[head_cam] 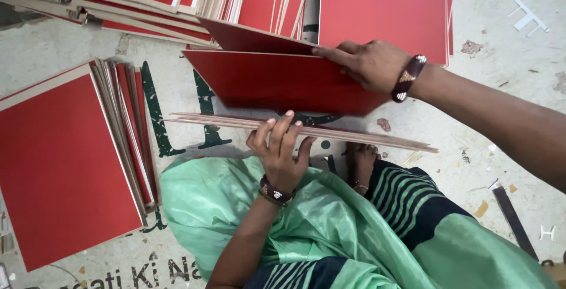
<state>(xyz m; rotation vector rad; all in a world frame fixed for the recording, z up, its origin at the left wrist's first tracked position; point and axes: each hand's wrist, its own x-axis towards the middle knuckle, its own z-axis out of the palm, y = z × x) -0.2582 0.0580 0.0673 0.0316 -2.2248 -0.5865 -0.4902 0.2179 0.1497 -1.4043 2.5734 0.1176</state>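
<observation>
My left hand [278,150] grips the near edge of a thin stack of red boards [354,138], seen edge-on just above my lap. My right hand [368,62] holds the right edge of a single red board [277,80], lifted and tilted above that stack. A second red board [247,37] lies angled right behind it. Both wrists wear dark bangles. My green garment [330,224] fills the lower middle of the view.
A fanned pile of red boards [65,165] lies on the floor at left. More red boards [383,6] are spread along the top. A bare foot [361,162] shows under the stack. A dark strip [514,218] and white scraps [528,17] lie on the concrete floor at right.
</observation>
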